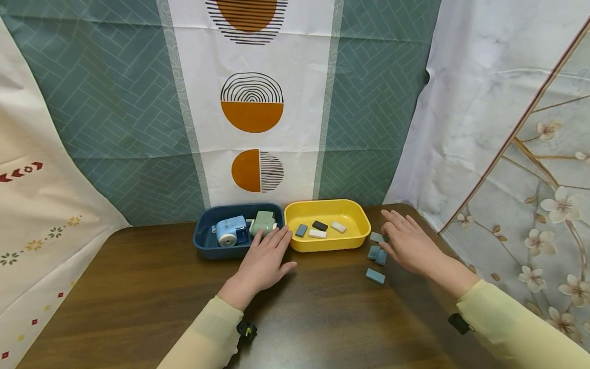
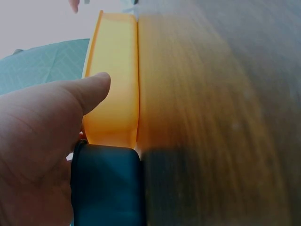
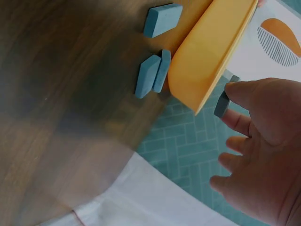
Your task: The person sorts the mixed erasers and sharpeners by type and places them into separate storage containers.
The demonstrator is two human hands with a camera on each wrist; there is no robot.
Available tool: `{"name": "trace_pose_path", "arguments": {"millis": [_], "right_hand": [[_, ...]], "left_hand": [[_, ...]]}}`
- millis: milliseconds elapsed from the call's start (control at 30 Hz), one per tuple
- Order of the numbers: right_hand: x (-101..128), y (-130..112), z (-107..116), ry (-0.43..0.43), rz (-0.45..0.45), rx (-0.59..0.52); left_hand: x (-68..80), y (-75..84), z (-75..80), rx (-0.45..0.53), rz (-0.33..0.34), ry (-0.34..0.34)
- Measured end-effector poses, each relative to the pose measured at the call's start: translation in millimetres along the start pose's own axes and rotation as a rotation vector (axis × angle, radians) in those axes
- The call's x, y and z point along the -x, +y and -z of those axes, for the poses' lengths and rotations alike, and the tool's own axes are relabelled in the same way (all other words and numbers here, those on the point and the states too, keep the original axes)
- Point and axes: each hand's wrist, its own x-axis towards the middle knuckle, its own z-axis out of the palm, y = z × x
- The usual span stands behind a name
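Note:
My right hand [image 1: 410,243] pinches a grey-blue eraser [image 3: 223,103] between thumb and index finger, just off the right end of the yellow tray [image 1: 332,245]. The other fingers are loosely bent. Below it on the table lie three more erasers: one by itself [image 1: 375,276] and a pair side by side [image 3: 148,75]. My left hand [image 1: 262,261] lies with fingers extended over the place where the navy tray [image 1: 221,253] meets the yellow one. Its thumb [image 2: 96,89] points along the yellow tray's front wall. Several erasers sit inside the yellow tray, including a black one [image 1: 320,225] and a white one [image 1: 338,227].
In the navy tray are a light blue pencil sharpener [image 1: 230,229] and a green one [image 1: 265,221], partly behind my left fingers. Both trays stand at the back of the brown wooden table [image 1: 138,297], against a patterned cloth [image 1: 124,128]. A floral cloth [image 1: 521,205] borders the right.

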Motion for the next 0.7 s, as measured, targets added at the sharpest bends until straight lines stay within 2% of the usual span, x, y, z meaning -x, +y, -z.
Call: {"name": "trace_pose_path", "arguments": {"millis": [700], "right_hand": [[-27.9,-22.5,-6.4,-0.013,0.052,-0.009]], "left_hand": [[1.3,-0.5,-1.0,-0.002,-0.002,0.013]]}}
